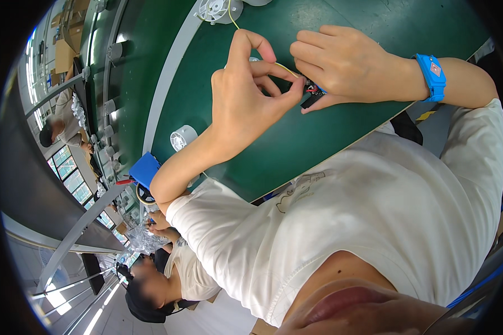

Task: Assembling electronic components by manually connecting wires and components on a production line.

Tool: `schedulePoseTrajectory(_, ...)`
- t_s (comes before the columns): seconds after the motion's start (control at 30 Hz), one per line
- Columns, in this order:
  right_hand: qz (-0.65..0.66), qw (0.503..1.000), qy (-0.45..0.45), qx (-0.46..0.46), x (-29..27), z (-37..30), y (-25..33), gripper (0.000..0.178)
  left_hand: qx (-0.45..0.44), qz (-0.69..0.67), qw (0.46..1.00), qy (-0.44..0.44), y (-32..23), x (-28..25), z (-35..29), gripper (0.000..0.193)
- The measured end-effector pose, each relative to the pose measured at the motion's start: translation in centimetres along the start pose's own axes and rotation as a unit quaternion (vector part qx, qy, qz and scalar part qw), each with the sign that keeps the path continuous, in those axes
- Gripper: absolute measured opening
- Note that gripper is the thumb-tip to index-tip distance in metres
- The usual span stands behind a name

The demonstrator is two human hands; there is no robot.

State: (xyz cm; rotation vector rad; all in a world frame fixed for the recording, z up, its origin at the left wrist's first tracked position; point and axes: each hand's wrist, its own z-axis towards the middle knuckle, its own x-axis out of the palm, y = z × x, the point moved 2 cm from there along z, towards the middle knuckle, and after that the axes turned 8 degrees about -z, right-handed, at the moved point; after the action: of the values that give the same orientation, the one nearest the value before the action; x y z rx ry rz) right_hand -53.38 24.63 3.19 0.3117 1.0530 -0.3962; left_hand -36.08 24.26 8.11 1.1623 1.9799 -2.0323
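Chin [332, 283] and white shirt [352, 223] nearest; small black part [311, 101] between both hands, over green table [268, 153].
Left hand [240, 97] pinched, seemingly on yellow wire [287, 69]; right hand [346, 64] curled round the part. A tug could loosen the wire.

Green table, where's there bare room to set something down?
The table is bare between the left forearm and its near edge, and beyond the right hand toward the picture's upper right. It's crowded between that hand and the left hand, at the yellow wire and black part, and by the white housing and blue box.
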Motion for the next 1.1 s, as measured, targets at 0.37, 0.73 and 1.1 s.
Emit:
schedulePoseTrajectory(0.37, -0.004, 1.000, 0.003, 0.007, -0.1, -0.1, 0.1, 0.054, 0.000, 0.012, 1.000, 0.004, -0.3, -0.1, 0.2, 0.051)
schedulePoseTrajectory(0.73, -0.003, 1.000, 0.015, 0.005, -0.2, -0.3, 0.0, 0.054, 0.002, -0.004, 1.000, 0.019, 0.1, 0.3, 0.3, 0.049)
schedulePoseTrajectory(1.1, 0.007, 1.000, -0.009, 0.012, 0.0, -0.4, -0.1, 0.059, 0.030, -0.054, 0.998, 0.017, 0.5, 1.2, -0.6, 0.041)
